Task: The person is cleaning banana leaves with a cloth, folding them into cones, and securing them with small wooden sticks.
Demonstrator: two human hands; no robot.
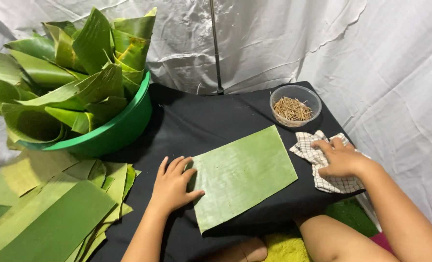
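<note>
One leaf sheet (pixel 242 175) flat under left hand (pixel 172 187), open palm; right hand (pixel 340 157) open on one checked cloth (pixel 323 160).

left hand (pixel 171 187) presses flat on banana leaf sheet (pixel 242 175); right hand (pixel 341 157) rests on checkered cloth (pixel 323 162).

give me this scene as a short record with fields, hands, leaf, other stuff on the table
left hand: left hand flat on the left edge of the cut leaf
right hand: right hand resting on the checked cloth
leaf: one green rectangle lying flat on the black table
bowl: clear bowl of thin sticks, behind the cloth
basin: green basin full of rolled leaves
stack: flat leaf strips at the left
</note>
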